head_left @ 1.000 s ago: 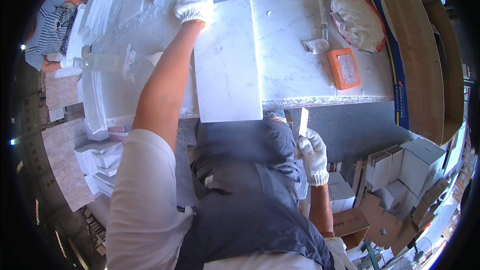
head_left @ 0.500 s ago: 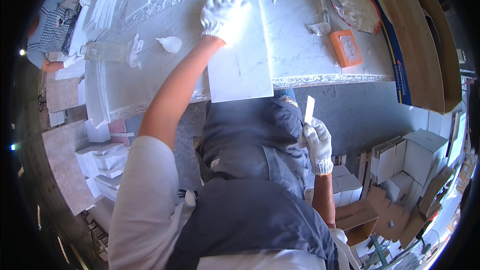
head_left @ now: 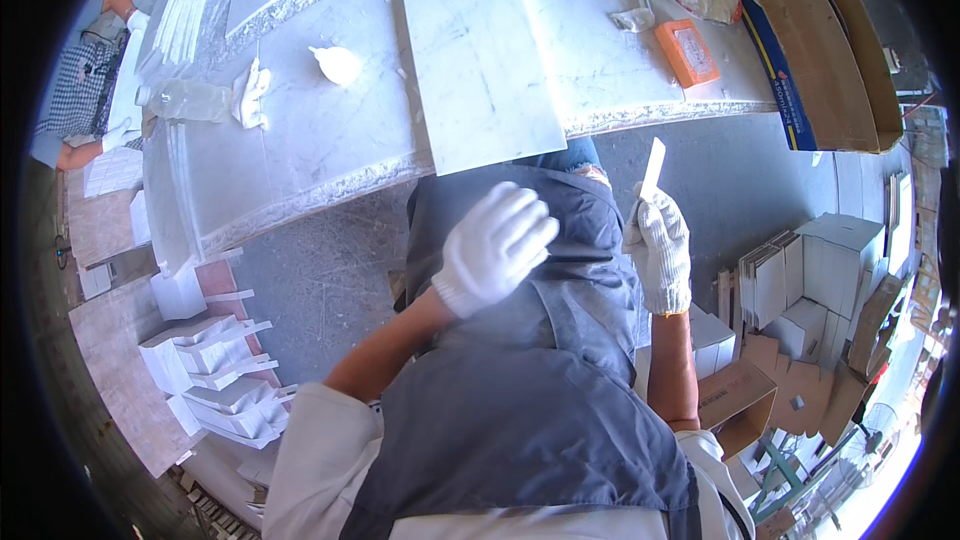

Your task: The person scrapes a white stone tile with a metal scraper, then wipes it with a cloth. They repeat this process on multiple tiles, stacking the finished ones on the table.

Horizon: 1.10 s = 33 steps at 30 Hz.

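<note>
Head view, and the gloved left hand (head_left: 497,245) is caught in a blur above the dark apron (head_left: 530,430), its fingers loosely curved and slightly apart, palm turned down; whether the cloth is touched cannot be told. Across to the right hand (head_left: 664,255), gloved too: a thin white strip (head_left: 653,168) is pinched between thumb and fingers, its free end pointed up and tilted a little to the right.

Just beyond the left hand, the white slab (head_left: 485,60) is laid flat on the worktop (head_left: 330,150), its near end projected slightly past the rough front edge, faint grey veins shown along its face. Out to the slab's right, an orange block (head_left: 687,53) is set down near a long-handled tool (head_left: 632,19), and behind the block a red-rimmed round dish (head_left: 740,10) is filled with something whitish. Farther right, a long cardboard box (head_left: 820,50) with a blue band is seen.

Over on the left, a white bulb-shaped piece (head_left: 337,66), a crumpled white item (head_left: 252,93) and a clear bottle (head_left: 190,100) are spread out. At the far left, a co-worker (head_left: 82,80) in a checked apron is glimpsed, and white cartons (head_left: 843,245) are stacked low on the right.
</note>
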{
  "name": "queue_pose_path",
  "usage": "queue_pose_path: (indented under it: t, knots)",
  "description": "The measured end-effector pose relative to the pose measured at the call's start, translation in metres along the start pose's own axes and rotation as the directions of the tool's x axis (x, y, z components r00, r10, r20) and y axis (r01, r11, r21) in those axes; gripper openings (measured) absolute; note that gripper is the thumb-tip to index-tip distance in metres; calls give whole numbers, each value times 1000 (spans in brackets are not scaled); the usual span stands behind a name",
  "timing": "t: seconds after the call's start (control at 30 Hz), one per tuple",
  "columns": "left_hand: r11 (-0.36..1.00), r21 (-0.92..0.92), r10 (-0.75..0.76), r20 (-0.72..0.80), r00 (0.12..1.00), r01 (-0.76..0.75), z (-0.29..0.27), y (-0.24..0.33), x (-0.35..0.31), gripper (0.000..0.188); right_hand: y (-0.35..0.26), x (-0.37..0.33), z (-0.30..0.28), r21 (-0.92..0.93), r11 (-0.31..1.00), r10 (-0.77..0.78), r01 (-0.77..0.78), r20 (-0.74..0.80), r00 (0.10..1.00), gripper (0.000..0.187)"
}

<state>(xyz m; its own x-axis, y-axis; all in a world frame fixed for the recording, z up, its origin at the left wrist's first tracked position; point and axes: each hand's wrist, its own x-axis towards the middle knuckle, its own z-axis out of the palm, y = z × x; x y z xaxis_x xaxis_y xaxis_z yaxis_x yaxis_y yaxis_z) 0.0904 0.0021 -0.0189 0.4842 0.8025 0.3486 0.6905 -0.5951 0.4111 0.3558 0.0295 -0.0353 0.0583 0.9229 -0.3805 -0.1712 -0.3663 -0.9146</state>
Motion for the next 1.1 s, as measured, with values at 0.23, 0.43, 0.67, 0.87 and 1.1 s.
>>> queue_pose_path:
  t: [0.23,0.43,0.67,0.87,1.1]
  knots:
    - [989,77,-104,-229,968,125,-23,-6,-6,39,7,6,21,198,972,93,-124,157,983,30]
    - [944,234,-216,-89,972,231,-7,-16,25,45,-11,15,45,107,992,54,-72,163,985,48]
    - [826,503,-337,78,938,255,1,-32,65,48,-15,14,47,-75,994,85,-79,92,992,54]
    - [860,413,-364,82,928,301,-17,-8,56,45,-19,18,47,-140,988,87,-72,107,990,56]
    - [903,157,-412,55,910,399,-29,11,17,39,-16,15,50,-37,992,122,-117,170,978,59]
